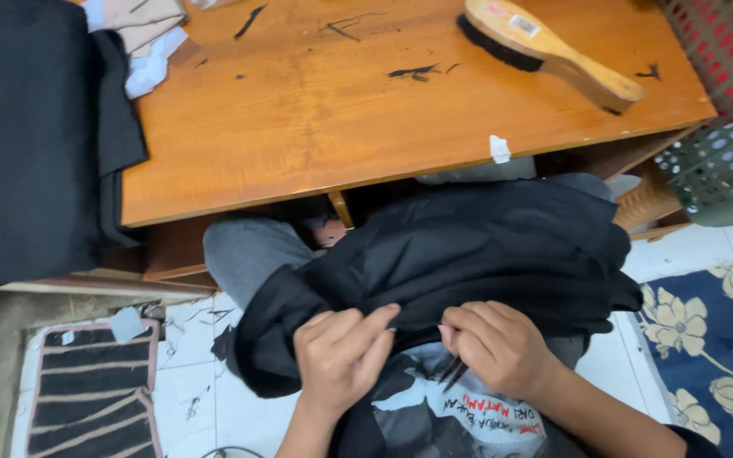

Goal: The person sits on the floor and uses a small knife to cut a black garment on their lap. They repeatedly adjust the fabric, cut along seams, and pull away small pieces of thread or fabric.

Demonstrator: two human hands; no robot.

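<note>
A bundle of black fabric (485, 250) lies across my lap, below the front edge of a low wooden table (324, 119). My left hand (341, 356) pinches the near edge of the fabric with bent fingers. My right hand (498, 343) grips the same edge a little to the right, and thin dark threads hang from under its fingers. My grey trouser knee (248, 250) shows to the left of the bundle. The cloth's underside is hidden.
A wooden brush with black bristles (553, 51) lies at the table's far right. Stacked black cloth (27, 136) covers the table's left end, with pale fabric (146, 34) behind it. A red and green perforated basket (723, 102) stands right. A striped mat (86, 390) and a floral rug (714, 348) lie on the tiles.
</note>
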